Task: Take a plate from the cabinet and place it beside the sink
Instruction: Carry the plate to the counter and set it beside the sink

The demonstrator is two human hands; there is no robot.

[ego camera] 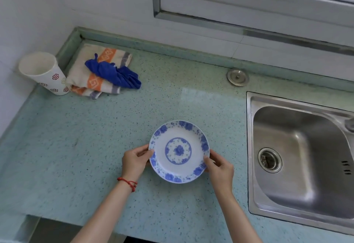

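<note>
I have the blue-flowered plate [179, 151] between both hands, out over the speckled green surface [95, 143] just to the left of the steel sink [298, 147]. My left hand [134, 161] pinches the plate's left rim, thumb on top and fingers curled under; my right hand [219, 168] pinches the lower right rim the same way. I cannot tell whether the plate's base is touching the surface yet or hanging just above it. I judge this to be the setting-down step, and the spot looks good: beside the sink, with bare surface all round. To finish well, I would lower the plate level so the base meets the surface flat rather than on one edge, then slide the under-fingers out sideways before lifting the thumbs, so nothing tips or skates toward the sink rim. The folded striped towel [90, 66] with the blue cloth [115, 75] and the patterned cup [45, 74] sit well apart from the sink, far left, and pose no obstacle.
</note>
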